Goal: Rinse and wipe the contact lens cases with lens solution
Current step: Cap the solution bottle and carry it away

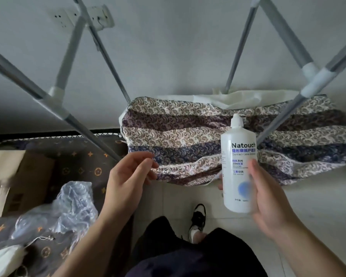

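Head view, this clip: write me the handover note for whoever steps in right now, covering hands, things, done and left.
Right hand: grips the lens solution bottle, upright, cap on, in front of the patterned fabric.
Left hand: holds nothing, fingers loosely curled, held left of the bottle.
Contact lens cases: none in view. A clear plastic bag lies at lower left; its contents cannot be made out.
Done: bottle in hand.
Left: find the cases, open the bottle, rinse, wipe.

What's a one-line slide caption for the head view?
Right hand holds a capped Natouch lens solution bottle upright; left hand hovers empty beside it, above patterned fabric.
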